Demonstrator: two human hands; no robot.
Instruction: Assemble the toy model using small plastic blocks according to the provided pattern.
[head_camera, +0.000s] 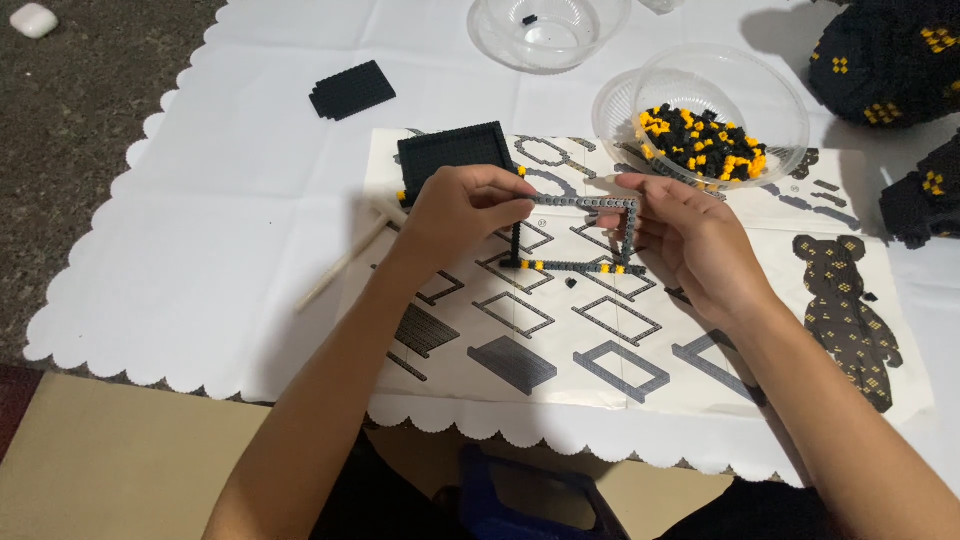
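Broadly, the work is judged to be only partly done. A white cloth with a scalloped edge is spread over most of the frame, and on it, at the centre, a printed instruction sheet is laid out, on which many frames and slabs are drawn and a finished bear figure is pictured at the lower right. Dark built sections with yellow patches are seen at the upper right edge, so some larger parts appear to be already assembled.

A clear bowl of black and yellow bricks is tipped towards the sheet at the upper right and is well stocked, which suggests that much remains to be built. A second clear bowl at the top centre is almost bare, with one small dark piece in it. A square black slab lies at the top left corner of the sheet, and a smaller black slab lies apart on the cloth at the upper left. A pale stick-like tool is lying at the left edge of the sheet.

At the centre of the frame, just above the sheet, an open square frame of small bricks is held. It is thin, one row wide, mostly grey and black, with yellow bricks along its lower side. Its upper left corner is pinched by the left hand, whose fingers are closed on it; its upper right corner is clamped between thumb and fingers of the right hand. A tiny loose dark piece is lying on the sheet below it.
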